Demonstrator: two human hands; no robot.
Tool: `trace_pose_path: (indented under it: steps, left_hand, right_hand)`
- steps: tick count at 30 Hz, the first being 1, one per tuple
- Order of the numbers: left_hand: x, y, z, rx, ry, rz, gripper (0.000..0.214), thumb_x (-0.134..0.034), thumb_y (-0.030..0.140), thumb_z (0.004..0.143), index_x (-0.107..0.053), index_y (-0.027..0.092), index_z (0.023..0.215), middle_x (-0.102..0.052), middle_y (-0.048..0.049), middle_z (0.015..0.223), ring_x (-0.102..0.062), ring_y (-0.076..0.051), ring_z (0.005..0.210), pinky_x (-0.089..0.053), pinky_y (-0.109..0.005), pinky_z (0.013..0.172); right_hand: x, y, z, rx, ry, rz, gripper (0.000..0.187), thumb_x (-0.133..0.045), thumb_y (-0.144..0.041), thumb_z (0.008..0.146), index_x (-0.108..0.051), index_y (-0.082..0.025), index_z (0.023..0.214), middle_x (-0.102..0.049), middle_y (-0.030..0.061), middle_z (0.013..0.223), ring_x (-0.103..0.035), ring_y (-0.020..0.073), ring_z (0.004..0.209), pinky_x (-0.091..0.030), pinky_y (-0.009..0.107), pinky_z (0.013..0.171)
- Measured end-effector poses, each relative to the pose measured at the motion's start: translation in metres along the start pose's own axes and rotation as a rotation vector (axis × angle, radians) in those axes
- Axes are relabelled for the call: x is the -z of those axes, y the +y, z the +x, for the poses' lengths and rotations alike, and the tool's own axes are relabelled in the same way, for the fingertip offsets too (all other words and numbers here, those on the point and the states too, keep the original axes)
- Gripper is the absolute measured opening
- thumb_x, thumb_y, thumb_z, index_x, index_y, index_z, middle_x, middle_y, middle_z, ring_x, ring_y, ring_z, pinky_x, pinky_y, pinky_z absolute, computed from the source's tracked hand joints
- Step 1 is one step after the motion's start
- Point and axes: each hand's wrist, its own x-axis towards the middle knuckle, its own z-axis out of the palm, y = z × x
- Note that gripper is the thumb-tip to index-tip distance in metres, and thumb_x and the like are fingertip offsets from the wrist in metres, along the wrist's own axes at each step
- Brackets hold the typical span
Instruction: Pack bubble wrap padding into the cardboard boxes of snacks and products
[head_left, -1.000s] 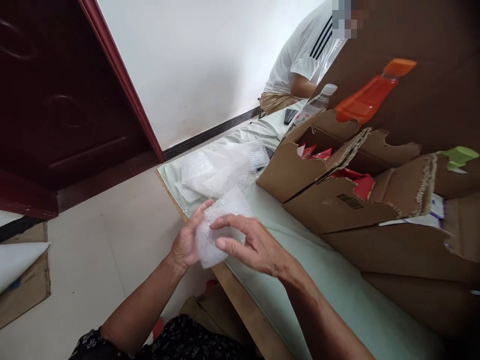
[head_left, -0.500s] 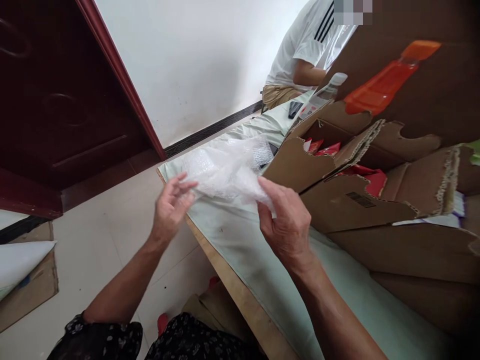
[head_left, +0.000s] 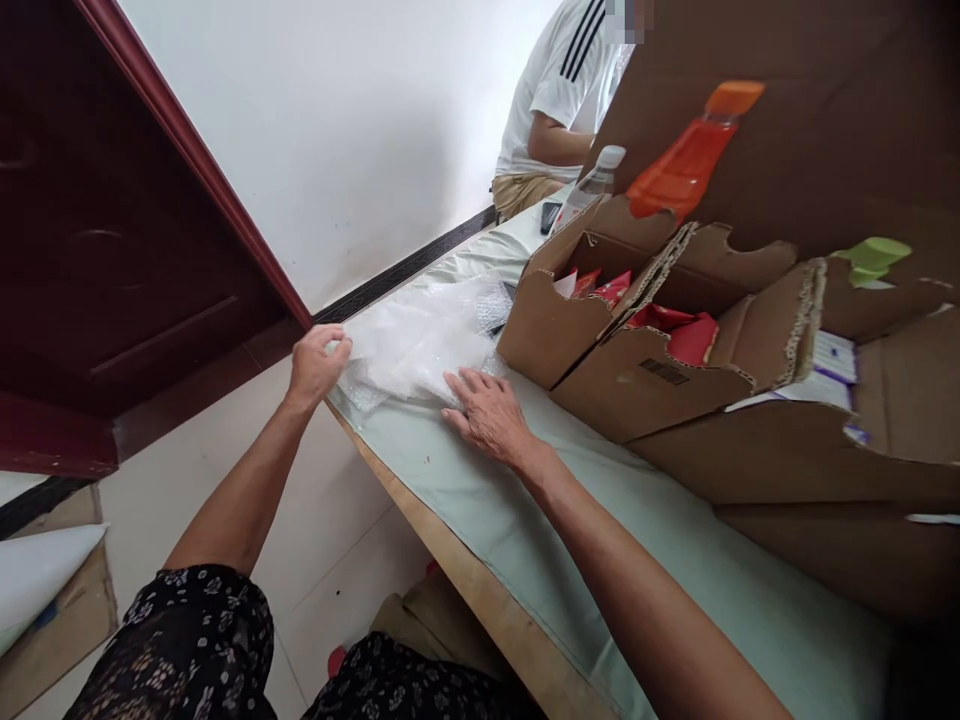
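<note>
A crumpled, clear sheet of bubble wrap [head_left: 420, 335] lies over the far end of the cloth-covered table. At its left edge, my left hand [head_left: 319, 365] is closed, thumb against the curled fingers, with the film's border at the fingertips. My right hand [head_left: 491, 415] lies palm down with its fingers spread, the fingertips on the near right edge of the wrap and the palm over the pale green cloth [head_left: 480, 510]. A dark item partly shows under the wrap's right side; I cannot make out what it is.
Cardboard bins [head_left: 600, 370] with red packets [head_left: 682, 335] line the table's right side. Behind them stand an orange bottle [head_left: 686, 160] and a clear bottle [head_left: 592, 185]. A person in a white shirt [head_left: 547, 100] sits beyond. The wooden table edge [head_left: 420, 520] drops to the floor.
My left hand has moved left and up, its fingers closing at the wrap's edge. My right hand has gone from gripping the wrap to lying spread on it. The wrap lies flatter now.
</note>
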Motion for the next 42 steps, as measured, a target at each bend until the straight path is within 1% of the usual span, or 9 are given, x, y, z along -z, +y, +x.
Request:
trace_pose_path:
  steps: [5, 10, 15, 18, 20, 22, 29, 37, 42]
  left_hand:
    - [0.026, 0.019, 0.027, 0.042, 0.145, -0.215, 0.02, -0.061, 0.043, 0.085, -0.062, 0.023, 0.084, -0.072, 0.0012, 0.079, -0.072, -0.02, 0.084, -0.058, -0.034, 0.073]
    - [0.047, 0.037, 0.032, 0.079, 0.159, -0.389, 0.02, -0.065, 0.044, 0.086, -0.058, 0.025, 0.086, -0.072, 0.0032, 0.082, -0.07, -0.018, 0.08, -0.058, -0.038, 0.075]
    - [0.028, 0.063, 0.012, -0.085, 0.34, -0.315, 0.018, -0.066, 0.042, 0.09, -0.061, 0.025, 0.089, -0.072, 0.0012, 0.09, -0.07, -0.021, 0.092, -0.055, -0.038, 0.088]
    - [-0.007, 0.085, -0.013, -0.241, 0.157, -0.15, 0.021, -0.059, 0.043, 0.096, -0.065, 0.023, 0.1, -0.073, -0.0075, 0.118, -0.066, -0.026, 0.118, -0.05, -0.042, 0.106]
    - [-0.03, 0.093, -0.029, -0.307, -0.116, -0.087, 0.026, -0.069, 0.045, 0.088, -0.068, 0.023, 0.101, -0.072, -0.0101, 0.127, -0.062, -0.029, 0.128, -0.048, -0.042, 0.11]
    - [-0.042, 0.092, -0.036, -0.321, -0.24, -0.055, 0.033, -0.078, 0.044, 0.08, -0.071, 0.023, 0.105, -0.072, -0.0104, 0.13, -0.063, -0.03, 0.129, -0.048, -0.042, 0.112]
    - [-0.028, 0.047, 0.033, -0.154, -0.186, 0.137, 0.03, -0.057, 0.023, 0.09, -0.071, 0.017, 0.115, -0.069, -0.0149, 0.126, -0.061, -0.034, 0.124, -0.042, -0.054, 0.116]
    - [-0.074, 0.033, 0.091, -0.117, -0.36, 0.196, 0.031, -0.072, 0.035, 0.096, -0.069, 0.019, 0.122, -0.066, -0.0107, 0.133, -0.065, -0.028, 0.12, -0.055, -0.051, 0.104]
    - [-0.038, 0.041, 0.106, -0.072, -0.303, 0.049, 0.008, -0.077, 0.016, 0.066, -0.071, 0.022, 0.068, -0.072, -0.0038, 0.09, -0.066, -0.029, 0.105, -0.051, -0.042, 0.101]
  right_hand:
    - [0.0, -0.011, 0.005, -0.056, 0.091, 0.006, 0.057, -0.052, -0.037, 0.104, -0.044, -0.018, 0.157, -0.044, 0.0208, 0.161, -0.046, 0.036, 0.143, -0.038, 0.051, 0.113]
    - [0.005, -0.015, 0.0, 0.003, 0.113, 0.047, 0.063, -0.062, -0.051, 0.098, -0.052, -0.017, 0.151, -0.053, 0.0207, 0.153, -0.053, 0.0367, 0.137, -0.041, 0.051, 0.111]
    - [0.007, -0.009, -0.009, 0.01, 0.266, 0.146, 0.064, -0.052, -0.055, 0.101, -0.049, -0.017, 0.153, -0.047, 0.0186, 0.16, -0.047, 0.0355, 0.143, -0.039, 0.052, 0.114]
    - [0.0, -0.005, -0.011, -0.012, 0.375, 0.256, 0.053, -0.049, -0.05, 0.102, -0.057, -0.019, 0.144, -0.053, 0.0173, 0.155, -0.052, 0.0339, 0.138, -0.043, 0.051, 0.109]
    - [-0.008, 0.0, -0.012, -0.076, 0.455, 0.315, 0.048, -0.048, -0.046, 0.101, -0.06, -0.019, 0.14, -0.056, 0.0171, 0.152, -0.055, 0.0329, 0.135, -0.046, 0.05, 0.106]
    - [-0.015, 0.007, -0.016, -0.143, 0.51, 0.343, 0.047, -0.045, -0.042, 0.101, -0.059, -0.018, 0.139, -0.056, 0.0184, 0.151, -0.055, 0.0331, 0.135, -0.047, 0.05, 0.104]
    - [-0.014, 0.008, -0.029, -0.131, 0.611, 0.267, 0.052, -0.043, -0.039, 0.103, -0.048, -0.019, 0.15, -0.049, 0.0184, 0.157, -0.05, 0.0322, 0.141, -0.043, 0.051, 0.11]
    - [0.006, -0.02, 0.004, 0.027, 0.301, 0.077, 0.064, -0.053, -0.044, 0.102, -0.04, -0.023, 0.16, -0.027, 0.0139, 0.172, -0.027, 0.0348, 0.158, -0.03, 0.052, 0.121]
    - [-0.005, -0.008, 0.01, -0.003, 0.148, 0.076, 0.054, -0.049, -0.042, 0.105, -0.049, -0.018, 0.154, -0.046, 0.0156, 0.162, -0.037, 0.0337, 0.152, -0.032, 0.052, 0.12]
